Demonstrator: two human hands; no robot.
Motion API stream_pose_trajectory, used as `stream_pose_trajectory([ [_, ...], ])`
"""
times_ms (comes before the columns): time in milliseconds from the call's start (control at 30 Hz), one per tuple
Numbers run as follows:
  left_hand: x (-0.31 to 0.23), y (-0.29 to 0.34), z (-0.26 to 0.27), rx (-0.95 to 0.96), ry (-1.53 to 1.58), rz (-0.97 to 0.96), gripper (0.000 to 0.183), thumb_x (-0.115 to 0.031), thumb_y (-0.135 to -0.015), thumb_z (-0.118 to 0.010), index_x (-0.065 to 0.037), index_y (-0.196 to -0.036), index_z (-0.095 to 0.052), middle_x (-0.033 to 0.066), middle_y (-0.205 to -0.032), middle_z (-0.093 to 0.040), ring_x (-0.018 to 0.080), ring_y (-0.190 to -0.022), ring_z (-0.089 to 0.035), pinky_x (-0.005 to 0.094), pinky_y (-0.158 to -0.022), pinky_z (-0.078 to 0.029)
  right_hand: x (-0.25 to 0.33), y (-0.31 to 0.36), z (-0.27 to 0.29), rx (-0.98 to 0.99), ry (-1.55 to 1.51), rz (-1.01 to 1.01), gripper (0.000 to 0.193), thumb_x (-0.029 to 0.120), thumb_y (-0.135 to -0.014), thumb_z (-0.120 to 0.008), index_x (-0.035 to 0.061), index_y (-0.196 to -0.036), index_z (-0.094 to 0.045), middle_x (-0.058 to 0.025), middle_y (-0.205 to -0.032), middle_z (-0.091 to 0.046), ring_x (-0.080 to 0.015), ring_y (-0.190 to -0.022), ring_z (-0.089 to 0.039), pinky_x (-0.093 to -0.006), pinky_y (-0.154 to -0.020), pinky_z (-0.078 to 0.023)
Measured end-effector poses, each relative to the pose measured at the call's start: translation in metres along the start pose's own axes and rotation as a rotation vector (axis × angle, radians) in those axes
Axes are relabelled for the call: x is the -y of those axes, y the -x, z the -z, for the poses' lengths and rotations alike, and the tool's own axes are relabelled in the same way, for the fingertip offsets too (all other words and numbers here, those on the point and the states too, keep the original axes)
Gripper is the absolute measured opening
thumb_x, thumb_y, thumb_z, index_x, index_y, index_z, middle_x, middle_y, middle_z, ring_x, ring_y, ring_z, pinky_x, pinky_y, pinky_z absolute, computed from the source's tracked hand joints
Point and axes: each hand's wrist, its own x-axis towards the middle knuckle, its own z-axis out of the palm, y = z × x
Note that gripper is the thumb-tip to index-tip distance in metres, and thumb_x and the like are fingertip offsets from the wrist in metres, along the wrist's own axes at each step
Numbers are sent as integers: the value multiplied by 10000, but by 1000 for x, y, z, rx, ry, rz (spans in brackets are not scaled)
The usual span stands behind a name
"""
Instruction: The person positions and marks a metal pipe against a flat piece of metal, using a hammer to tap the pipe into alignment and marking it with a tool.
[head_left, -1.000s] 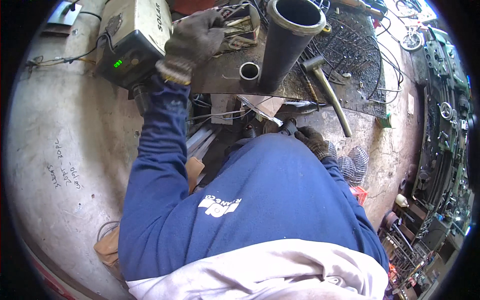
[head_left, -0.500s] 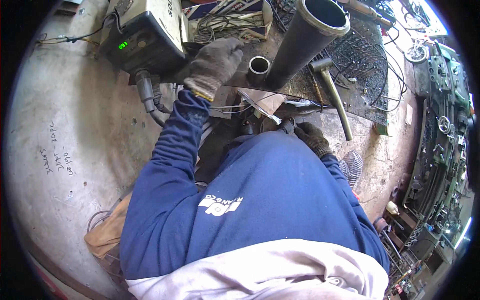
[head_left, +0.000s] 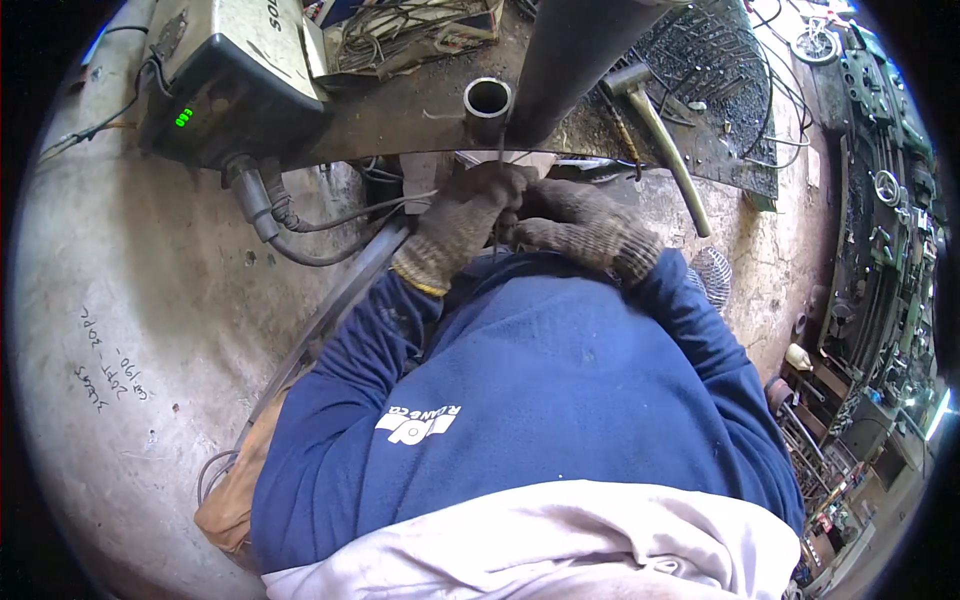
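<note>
My gloved left hand (head_left: 465,215) is closed on a thin dark rod (head_left: 501,140) that looks like a welding rod, standing roughly upright and passing in front of the pipes. Against it, just in front of the table edge, my gloved right hand (head_left: 585,225) is closed too. Whatever lies inside the right fingers is hidden. A short pipe piece (head_left: 487,112) stands upright on the table (head_left: 400,125) beyond the hands. Beside it rises a large dark pipe (head_left: 580,60), whose upper end is cut off by the view.
On the left sits a welding machine (head_left: 235,90) with a thick cable (head_left: 320,262) at its front. An open box (head_left: 440,40) holds loose thin rods. A hammer (head_left: 660,130) lies across the table's edge at right, near a heap of dark metal bits (head_left: 715,90).
My left hand has come from beside the box of rods back toward my body with a thin rod. My right hand has risen from my lap to meet it. The view has shifted.
</note>
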Motion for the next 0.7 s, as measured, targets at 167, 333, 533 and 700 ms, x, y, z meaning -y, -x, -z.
stream_pose_trajectory([
  [167,-11,-14,-16,-40,-285,285,297,-264,-1022,-623,-80,-1255,-650,82,-1032,-682,168,-866,-665,302,-806,-545,-17,-18,-21,238,-59,-44,429,414,-1039,-570,96,-1319,-634,-127,-1227,-654,-252,-1158,-622,-366,-1043,-467],
  [333,-7,-34,-10,-88,-502,131,286,-265,-1032,-570,-127,-1272,-644,122,-1051,-686,274,-957,-692,376,-874,-551,-4,-17,-30,147,-441,-7,358,343,-1040,-625,76,-1278,-648,-38,-1082,-705,-129,-955,-653,-299,-870,-533],
  [533,12,-51,3,-45,-741,-53,331,-267,-970,-598,-134,-1270,-643,136,-1151,-701,331,-1047,-693,414,-909,-556,-14,-19,-44,36,-696,-93,322,276,-1001,-684,40,-1218,-654,-55,-987,-698,-140,-877,-642,-284,-786,-537],
  [700,11,-35,-1,-84,-801,-167,342,-302,-985,-588,-112,-1260,-660,145,-1113,-705,333,-1008,-691,424,-890,-554,-13,-12,-35,7,-599,-143,369,298,-958,-729,34,-1203,-649,-73,-973,-704,-148,-870,-659,-303,-774,-545],
])
